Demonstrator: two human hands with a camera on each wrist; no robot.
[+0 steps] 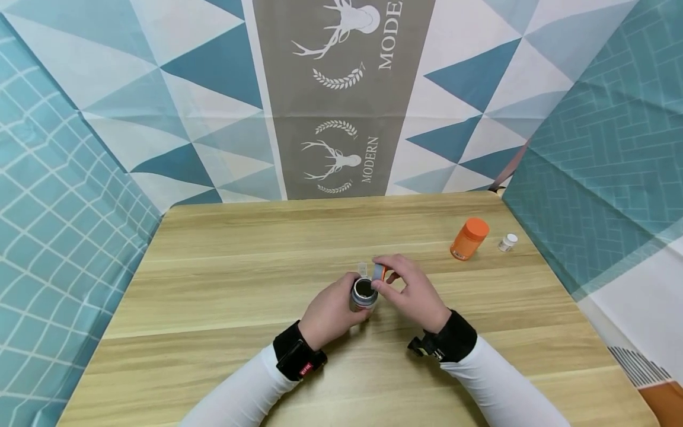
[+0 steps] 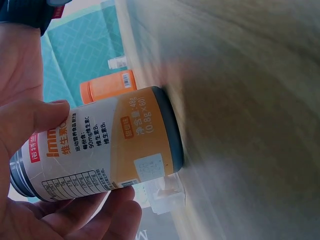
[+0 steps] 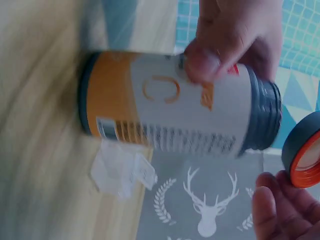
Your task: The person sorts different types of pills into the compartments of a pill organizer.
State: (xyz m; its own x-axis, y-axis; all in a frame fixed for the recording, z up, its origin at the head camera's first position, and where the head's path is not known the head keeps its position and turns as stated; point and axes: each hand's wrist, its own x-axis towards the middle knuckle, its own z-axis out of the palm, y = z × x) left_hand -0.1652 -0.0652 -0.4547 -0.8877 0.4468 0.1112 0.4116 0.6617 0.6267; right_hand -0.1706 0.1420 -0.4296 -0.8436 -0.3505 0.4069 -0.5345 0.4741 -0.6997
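My left hand (image 1: 332,311) grips a vitamin bottle (image 1: 364,302) around its side near the middle of the table. The bottle stands upright, uncapped, with a dark inside; its label (image 2: 85,145) is white and orange, its base dark grey. Just off the mouth, my right hand (image 1: 415,295) pinches the grey screw cap (image 1: 378,272) between thumb and fingers. In the right wrist view the cap (image 3: 295,142) shows an orange inner ring and is apart from the bottle neck (image 3: 265,115). Right behind the bottle sits a small clear plastic box (image 1: 362,269), its lid raised.
An orange bottle (image 1: 469,238) with an orange lid stands at the right rear of the wooden table (image 1: 240,255). Beside it, near the right edge, is a small white bottle (image 1: 507,242). Patterned cloth (image 1: 213,89) hangs behind the table and along both sides.
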